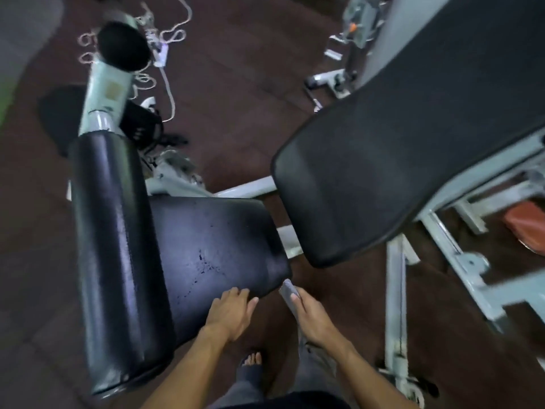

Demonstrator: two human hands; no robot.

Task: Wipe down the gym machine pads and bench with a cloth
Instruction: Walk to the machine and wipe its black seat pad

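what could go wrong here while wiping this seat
1. The cloth hangs folded from the right hand beside the seat pad, so a stroke may miss the pad.
2. The seat pad's cracked surface could snag the cloth or flake further.
3. The foot near the white frame risks a stubbed toe.

You have open floor (236, 84) between the roller pad (118, 261) and the back pad (398, 157); the seat pad (212, 246) and white frame (396, 290) block lower paths.

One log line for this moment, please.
left hand: resting on glossy black seat pad edge | right hand: holding folded grey cloth | wiping: not underway
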